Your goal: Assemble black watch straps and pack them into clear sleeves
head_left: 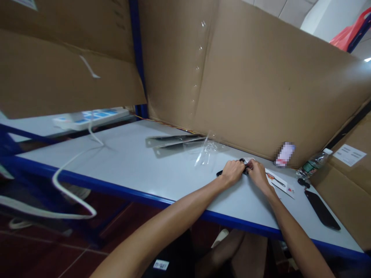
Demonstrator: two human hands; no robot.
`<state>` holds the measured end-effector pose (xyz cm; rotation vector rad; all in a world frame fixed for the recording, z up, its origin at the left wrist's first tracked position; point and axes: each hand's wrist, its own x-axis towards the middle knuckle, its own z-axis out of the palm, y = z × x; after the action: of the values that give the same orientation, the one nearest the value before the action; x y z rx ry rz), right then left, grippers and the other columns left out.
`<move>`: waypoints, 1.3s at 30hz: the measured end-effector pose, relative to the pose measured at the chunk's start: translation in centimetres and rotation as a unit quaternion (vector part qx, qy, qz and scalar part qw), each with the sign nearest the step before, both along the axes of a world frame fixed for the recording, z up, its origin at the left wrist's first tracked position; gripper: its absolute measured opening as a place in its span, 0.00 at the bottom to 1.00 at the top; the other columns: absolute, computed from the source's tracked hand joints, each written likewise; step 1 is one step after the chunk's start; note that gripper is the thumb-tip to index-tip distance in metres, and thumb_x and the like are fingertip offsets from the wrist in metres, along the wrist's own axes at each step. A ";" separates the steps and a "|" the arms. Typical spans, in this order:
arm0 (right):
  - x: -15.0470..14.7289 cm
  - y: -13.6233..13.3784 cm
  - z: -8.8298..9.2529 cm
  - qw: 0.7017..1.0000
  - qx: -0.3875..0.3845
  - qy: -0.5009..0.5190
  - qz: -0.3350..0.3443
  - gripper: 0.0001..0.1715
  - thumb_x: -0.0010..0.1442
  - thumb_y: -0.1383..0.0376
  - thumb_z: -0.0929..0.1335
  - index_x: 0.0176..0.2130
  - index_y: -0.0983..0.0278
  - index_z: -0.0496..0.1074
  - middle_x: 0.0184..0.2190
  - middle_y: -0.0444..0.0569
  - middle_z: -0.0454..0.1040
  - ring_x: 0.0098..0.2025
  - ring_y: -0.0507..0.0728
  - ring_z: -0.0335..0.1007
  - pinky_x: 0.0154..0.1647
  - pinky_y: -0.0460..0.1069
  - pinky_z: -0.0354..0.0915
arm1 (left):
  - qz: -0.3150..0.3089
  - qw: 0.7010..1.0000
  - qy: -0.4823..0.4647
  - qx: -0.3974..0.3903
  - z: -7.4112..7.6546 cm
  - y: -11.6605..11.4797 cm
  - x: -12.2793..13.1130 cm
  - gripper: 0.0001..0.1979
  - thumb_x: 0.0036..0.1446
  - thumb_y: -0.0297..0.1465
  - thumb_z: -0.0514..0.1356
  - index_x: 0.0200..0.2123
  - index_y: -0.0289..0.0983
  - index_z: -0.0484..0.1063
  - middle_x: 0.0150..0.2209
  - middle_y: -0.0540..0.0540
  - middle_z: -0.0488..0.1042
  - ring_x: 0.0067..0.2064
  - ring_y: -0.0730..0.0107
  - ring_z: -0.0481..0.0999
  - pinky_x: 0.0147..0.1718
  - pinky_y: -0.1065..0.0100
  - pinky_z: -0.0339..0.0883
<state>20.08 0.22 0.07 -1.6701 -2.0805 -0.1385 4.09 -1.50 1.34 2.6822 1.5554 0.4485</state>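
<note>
My left hand (233, 171) is closed round a small black object (245, 166) near the back of the table, right of centre. Part of the black object sticks out to the left, by the wrist. Close beside it, my right hand (256, 172) pinches the other side of the same object, fingers together. The object's shape is mostly hidden by the fingers. Just right of my right hand lie white printed cards (279, 183) with an orange and black picture. Clear plastic packaging (207, 150) lies to the left of my hands.
Flat grey strips (174, 141) lie at the table's back. On the right are a dark phone (322, 210), small black round pieces (303, 183) and a water bottle (315, 164). Cardboard walls (246, 77) rise behind. A white cable (72, 195) hangs over the left edge.
</note>
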 end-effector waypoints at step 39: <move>-1.5 -1.1 0.1 0.999 -0.035 -0.029 -0.026 0.11 0.64 0.70 0.65 0.42 0.60 0.76 0.43 0.50 0.76 0.41 0.56 0.70 0.38 0.48 0.57 | 0.292 0.951 0.021 -0.099 1.8 8.2 -15.5 0.25 0.66 0.39 0.51 0.62 0.35 0.69 0.62 0.26 0.68 0.62 0.38 0.68 0.56 0.45 0.61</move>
<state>18.58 -0.86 0.17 -1.7816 -2.1068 -0.1334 -11.42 6.75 3.14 2.0619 2.2611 0.2163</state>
